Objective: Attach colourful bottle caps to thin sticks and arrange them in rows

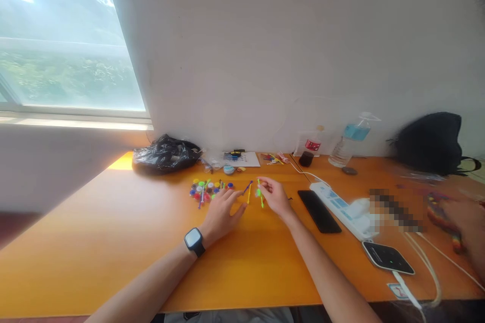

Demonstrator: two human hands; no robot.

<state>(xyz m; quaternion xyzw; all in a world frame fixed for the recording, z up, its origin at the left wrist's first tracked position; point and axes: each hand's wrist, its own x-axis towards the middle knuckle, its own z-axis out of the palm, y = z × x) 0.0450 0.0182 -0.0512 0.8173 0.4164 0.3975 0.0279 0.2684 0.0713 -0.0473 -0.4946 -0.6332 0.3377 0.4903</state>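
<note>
Right fingers (267,184) tight on one green stick (261,202)—left fingers (232,196) apart (two sticks (249,196) nearby)

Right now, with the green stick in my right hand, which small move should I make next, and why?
Perhaps move the green stick slightly left, toward the purple stick and yellow stick. Your right hand holds it, a gap separates it from the other two, and those are at your left hand's fingertips, though I cannot tell how firmly.
</note>
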